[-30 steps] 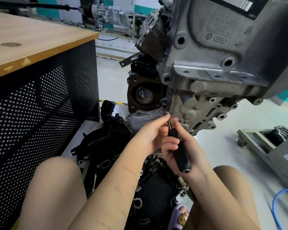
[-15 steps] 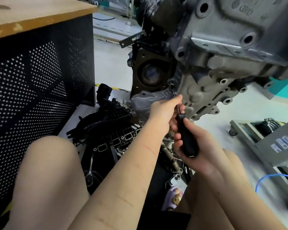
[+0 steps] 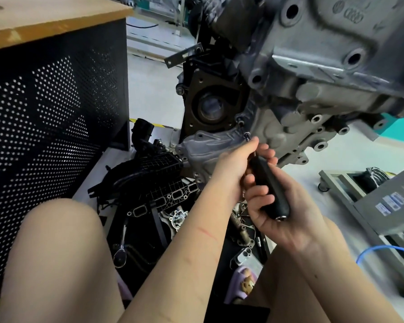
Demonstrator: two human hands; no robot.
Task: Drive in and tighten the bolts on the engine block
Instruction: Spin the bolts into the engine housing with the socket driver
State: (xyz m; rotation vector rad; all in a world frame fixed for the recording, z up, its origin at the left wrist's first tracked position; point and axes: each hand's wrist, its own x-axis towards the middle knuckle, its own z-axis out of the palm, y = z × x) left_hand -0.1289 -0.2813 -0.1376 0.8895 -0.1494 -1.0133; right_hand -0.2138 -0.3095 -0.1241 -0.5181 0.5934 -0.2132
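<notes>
Right hand [image 3: 287,206] grips screwdriver [image 3: 269,187] handle, left hand [image 3: 233,166] pinches its shaft at bolt [image 3: 247,135] on engine block [image 3: 313,73].

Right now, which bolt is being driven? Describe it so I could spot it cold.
Start at the grey engine block hanging upper right, then drop to its lower left edge, just right of the dark round seal housing. The bolt juts from the seam there, above the left hand, in line with the black-handled driver. Unlike the empty holes nearby, its head stands proud.
</notes>
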